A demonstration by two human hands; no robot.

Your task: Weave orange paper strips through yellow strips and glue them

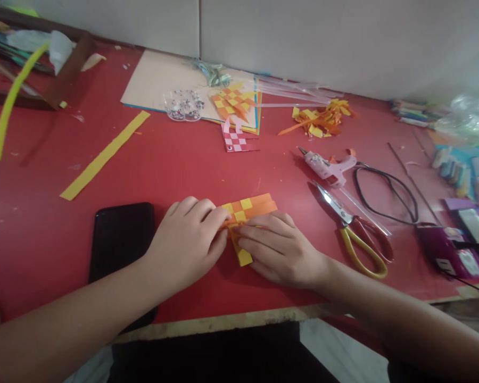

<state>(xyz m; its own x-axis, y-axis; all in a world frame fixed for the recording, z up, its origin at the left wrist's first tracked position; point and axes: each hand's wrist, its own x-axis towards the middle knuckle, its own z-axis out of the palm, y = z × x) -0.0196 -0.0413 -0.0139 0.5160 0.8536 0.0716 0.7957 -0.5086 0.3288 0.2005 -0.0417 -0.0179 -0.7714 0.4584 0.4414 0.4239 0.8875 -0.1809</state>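
A woven piece of orange and yellow paper strips [245,204] lies on the red table near its front edge, partly covered by both hands. My left hand [195,236] grips its left side between thumb and curled fingers. From the right, my right hand [281,247] holds the lower part, with its fingers bent over the paper. A yellow strip end [243,256] sticks out below, between the hands. Beyond them lie a pink and red woven paper fish [235,139] and an orange and yellow woven piece [231,102].
On the right are scissors [351,226], a pink glue gun [329,166] and its black cable. A black phone [122,234] lies beside my left forearm. Farther left are a yellow strip [106,154] and a wooden tray [72,72]. The red table [175,159] ends close in front of me.
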